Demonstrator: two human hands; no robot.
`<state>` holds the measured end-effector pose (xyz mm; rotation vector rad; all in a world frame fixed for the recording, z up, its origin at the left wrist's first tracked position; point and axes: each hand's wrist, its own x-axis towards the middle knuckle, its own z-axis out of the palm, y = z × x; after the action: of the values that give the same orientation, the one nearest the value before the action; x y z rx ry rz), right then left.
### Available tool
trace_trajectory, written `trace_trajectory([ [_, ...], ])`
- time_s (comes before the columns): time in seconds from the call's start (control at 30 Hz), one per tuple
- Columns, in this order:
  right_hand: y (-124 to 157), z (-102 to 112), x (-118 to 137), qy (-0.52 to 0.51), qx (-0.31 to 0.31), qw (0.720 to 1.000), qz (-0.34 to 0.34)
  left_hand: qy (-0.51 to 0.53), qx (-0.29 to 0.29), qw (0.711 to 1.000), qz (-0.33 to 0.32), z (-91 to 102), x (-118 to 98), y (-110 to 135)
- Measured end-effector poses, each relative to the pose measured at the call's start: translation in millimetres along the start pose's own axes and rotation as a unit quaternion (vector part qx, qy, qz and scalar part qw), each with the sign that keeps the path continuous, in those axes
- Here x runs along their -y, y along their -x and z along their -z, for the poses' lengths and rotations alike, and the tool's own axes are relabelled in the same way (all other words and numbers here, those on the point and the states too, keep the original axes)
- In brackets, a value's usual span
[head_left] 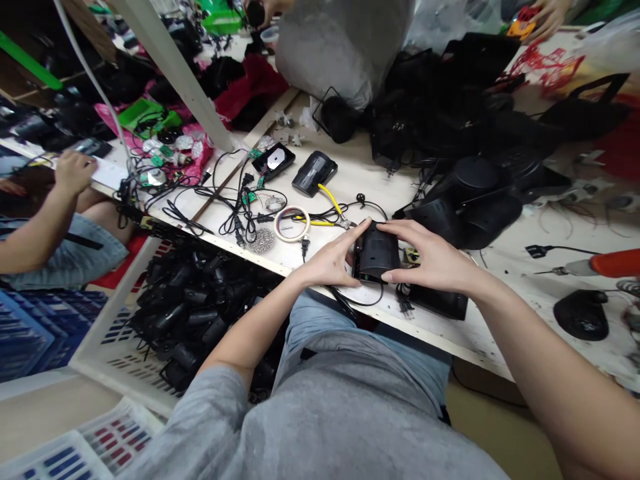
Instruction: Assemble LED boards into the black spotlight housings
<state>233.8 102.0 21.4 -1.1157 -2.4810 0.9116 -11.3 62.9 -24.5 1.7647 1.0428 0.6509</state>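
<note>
A small black plastic housing [379, 253] rests near the front edge of the pale worktable [480, 333]. My left hand [331, 261] grips its left side, thumb and fingers pinched round the edge. On the right side my right hand [430, 260] holds it, index finger stretched over the top and thumb under the front. A thin black cable [363, 301] loops out beneath the housing. A yellow-handled pair of pliers [330, 200] and a roll of tape [293, 223] lie just behind my left hand.
A heap of black housings [470, 193] fills the table's back right. A white crate [100, 327] of black parts stands on the floor at left. Another person's hand [73, 172] rests on the table far left. Black power cords [240, 213] sprawl mid-table. An orange-handled tool [613, 263] lies right.
</note>
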Motion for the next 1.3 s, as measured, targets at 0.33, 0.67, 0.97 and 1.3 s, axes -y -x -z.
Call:
trace_trajectory([
  [0.33, 3, -13, 8, 0.097, -0.003, 0.993, 0.06, 0.032, -0.017, 0.999, -0.018, -0.2, -1, -1],
  [0.67, 5, -8, 10, 0.11, 0.022, 0.991, 0.073, 0.011, -0.034, 0.999, -0.039, 0.0, -2, -1],
  [0.97, 0, -14, 15, 0.11, 0.03, 0.992, 0.058, 0.074, -0.024, 0.997, -0.007, 0.4, -4, 0],
  [1.3, -5, -16, 17, 0.063, 0.032, 0.997, 0.025, 0.168, -0.126, 0.967, 0.143, -4.7, -24, -12],
])
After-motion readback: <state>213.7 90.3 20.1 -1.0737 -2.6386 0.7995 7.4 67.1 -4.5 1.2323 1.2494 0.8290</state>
